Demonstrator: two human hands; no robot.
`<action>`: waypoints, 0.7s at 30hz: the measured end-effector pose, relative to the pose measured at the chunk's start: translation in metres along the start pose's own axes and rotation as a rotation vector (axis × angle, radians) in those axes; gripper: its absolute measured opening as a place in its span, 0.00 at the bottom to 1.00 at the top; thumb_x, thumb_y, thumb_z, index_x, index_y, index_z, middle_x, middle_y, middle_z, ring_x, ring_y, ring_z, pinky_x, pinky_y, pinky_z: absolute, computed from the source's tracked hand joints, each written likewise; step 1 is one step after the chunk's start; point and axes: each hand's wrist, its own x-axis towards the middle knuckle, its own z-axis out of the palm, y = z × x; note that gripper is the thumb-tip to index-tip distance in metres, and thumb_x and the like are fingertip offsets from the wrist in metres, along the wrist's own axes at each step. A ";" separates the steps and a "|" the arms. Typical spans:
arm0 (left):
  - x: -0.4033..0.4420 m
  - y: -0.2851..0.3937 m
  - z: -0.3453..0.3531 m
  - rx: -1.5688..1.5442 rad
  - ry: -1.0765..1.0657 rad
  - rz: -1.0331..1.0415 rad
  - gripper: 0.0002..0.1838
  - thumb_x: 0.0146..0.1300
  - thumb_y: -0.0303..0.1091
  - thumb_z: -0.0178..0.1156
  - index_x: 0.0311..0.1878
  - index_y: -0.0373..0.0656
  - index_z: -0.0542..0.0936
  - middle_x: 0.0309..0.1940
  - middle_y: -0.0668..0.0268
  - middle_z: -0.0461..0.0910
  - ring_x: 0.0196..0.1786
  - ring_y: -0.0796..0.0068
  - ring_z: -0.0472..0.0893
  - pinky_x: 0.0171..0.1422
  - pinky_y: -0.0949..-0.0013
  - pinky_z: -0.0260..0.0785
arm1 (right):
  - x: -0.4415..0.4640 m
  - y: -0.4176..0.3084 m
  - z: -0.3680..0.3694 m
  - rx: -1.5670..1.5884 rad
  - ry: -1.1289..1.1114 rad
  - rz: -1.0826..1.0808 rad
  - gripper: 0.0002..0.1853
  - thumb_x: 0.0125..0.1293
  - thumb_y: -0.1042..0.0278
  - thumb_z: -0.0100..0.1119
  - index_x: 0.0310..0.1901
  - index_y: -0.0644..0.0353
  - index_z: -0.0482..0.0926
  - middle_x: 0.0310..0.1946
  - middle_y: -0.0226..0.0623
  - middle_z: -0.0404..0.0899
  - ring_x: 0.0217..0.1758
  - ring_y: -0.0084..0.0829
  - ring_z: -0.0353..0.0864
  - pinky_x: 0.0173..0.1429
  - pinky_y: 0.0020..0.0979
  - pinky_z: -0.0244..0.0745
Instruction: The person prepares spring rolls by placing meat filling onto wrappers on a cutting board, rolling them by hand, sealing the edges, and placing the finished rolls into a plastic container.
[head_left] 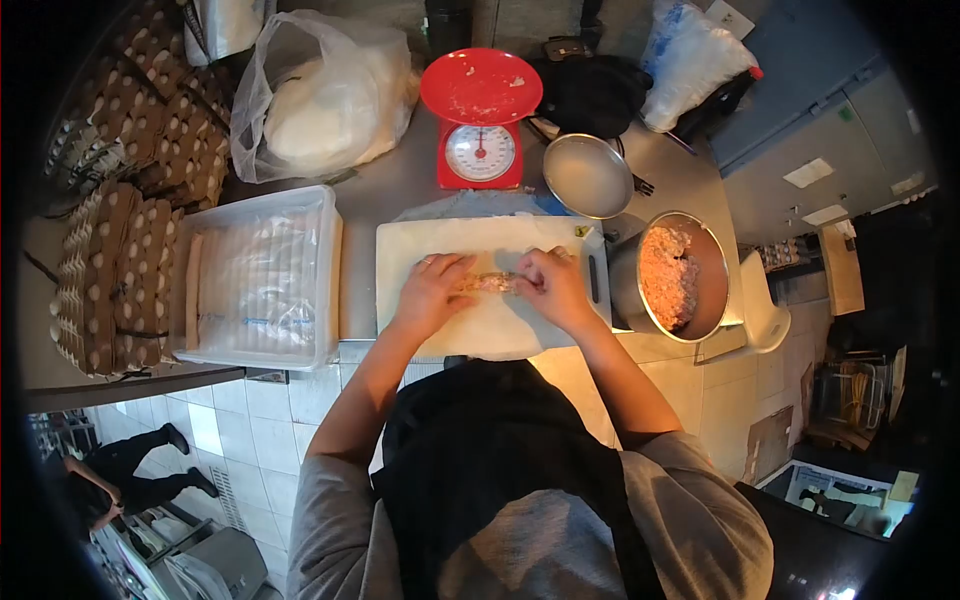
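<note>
On the white cutting board [560, 232] lies a thin pale wrapper [478, 330], with a narrow strip of minced meat filling [492, 283] across its upper part. My left hand [437, 290] has its fingers curved round the strip's left end. At the right end, my right hand [553, 286] pinches the filling between thumb and bent fingers. The fingertips partly cover both ends of the strip. A deep metal pot [713, 262] of pinkish minced meat [664, 275] stands to the right of the board.
A red kitchen scale [481, 150] and metal bowl [588, 176] stand behind the board. To the left are a plastic tub [330, 270] of wrapped rolls and stacked egg trays [115, 280]. A plastic bag [325, 110] sits at the back. Another person [120, 470] is at lower left.
</note>
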 end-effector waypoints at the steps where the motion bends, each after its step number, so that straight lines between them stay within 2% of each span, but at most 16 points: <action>1: -0.004 -0.005 -0.002 0.014 0.042 -0.007 0.15 0.49 0.34 0.69 0.42 0.45 0.85 0.36 0.66 0.83 0.42 0.63 0.80 0.50 0.63 0.72 | 0.001 -0.001 -0.001 0.018 -0.001 -0.046 0.10 0.52 0.69 0.67 0.37 0.51 0.79 0.21 0.28 0.79 0.32 0.35 0.77 0.42 0.39 0.64; 5: -0.010 -0.023 -0.004 -0.158 -0.042 -0.041 0.13 0.49 0.31 0.68 0.40 0.44 0.86 0.37 0.65 0.85 0.41 0.63 0.81 0.49 0.64 0.73 | 0.008 -0.003 0.023 0.099 -0.036 -0.125 0.12 0.50 0.71 0.68 0.37 0.50 0.77 0.23 0.26 0.80 0.34 0.33 0.77 0.42 0.39 0.64; 8: -0.006 -0.020 -0.001 -0.211 -0.080 -0.051 0.13 0.49 0.32 0.69 0.40 0.44 0.86 0.39 0.64 0.85 0.40 0.63 0.81 0.49 0.64 0.73 | 0.018 -0.022 0.036 0.016 -0.049 -0.088 0.12 0.50 0.71 0.67 0.35 0.52 0.75 0.23 0.27 0.80 0.35 0.34 0.77 0.43 0.39 0.64; 11: -0.004 -0.020 0.006 -0.215 -0.064 -0.033 0.14 0.48 0.34 0.70 0.41 0.44 0.85 0.38 0.65 0.85 0.40 0.63 0.80 0.49 0.63 0.72 | 0.020 -0.027 0.030 0.086 -0.071 -0.034 0.12 0.52 0.71 0.65 0.37 0.53 0.72 0.26 0.29 0.81 0.35 0.35 0.78 0.44 0.40 0.63; 14: -0.002 -0.009 0.006 -0.174 0.015 -0.004 0.16 0.48 0.32 0.69 0.43 0.43 0.84 0.38 0.64 0.85 0.41 0.62 0.80 0.50 0.63 0.73 | 0.018 -0.016 0.017 0.138 -0.133 0.155 0.14 0.53 0.71 0.64 0.39 0.53 0.70 0.28 0.31 0.80 0.35 0.37 0.78 0.45 0.40 0.63; 16: -0.003 -0.006 0.008 -0.170 -0.023 -0.003 0.19 0.48 0.28 0.69 0.46 0.41 0.84 0.39 0.62 0.85 0.43 0.60 0.80 0.51 0.62 0.73 | 0.018 -0.016 0.024 0.039 -0.120 0.062 0.15 0.53 0.70 0.64 0.41 0.53 0.70 0.28 0.32 0.79 0.34 0.37 0.78 0.45 0.40 0.62; 20: -0.003 -0.019 0.026 -0.173 -0.143 -0.011 0.19 0.48 0.28 0.66 0.47 0.43 0.82 0.38 0.65 0.84 0.45 0.62 0.79 0.53 0.62 0.71 | 0.018 -0.015 0.043 -0.054 -0.056 -0.082 0.16 0.55 0.70 0.61 0.44 0.54 0.68 0.26 0.32 0.78 0.35 0.38 0.79 0.47 0.39 0.61; 21: -0.001 -0.014 0.020 -0.195 -0.155 -0.036 0.19 0.48 0.27 0.66 0.47 0.43 0.82 0.38 0.65 0.84 0.45 0.62 0.79 0.53 0.61 0.71 | 0.017 -0.020 0.036 -0.051 -0.094 -0.036 0.17 0.55 0.70 0.61 0.45 0.55 0.67 0.27 0.32 0.78 0.36 0.38 0.79 0.48 0.40 0.61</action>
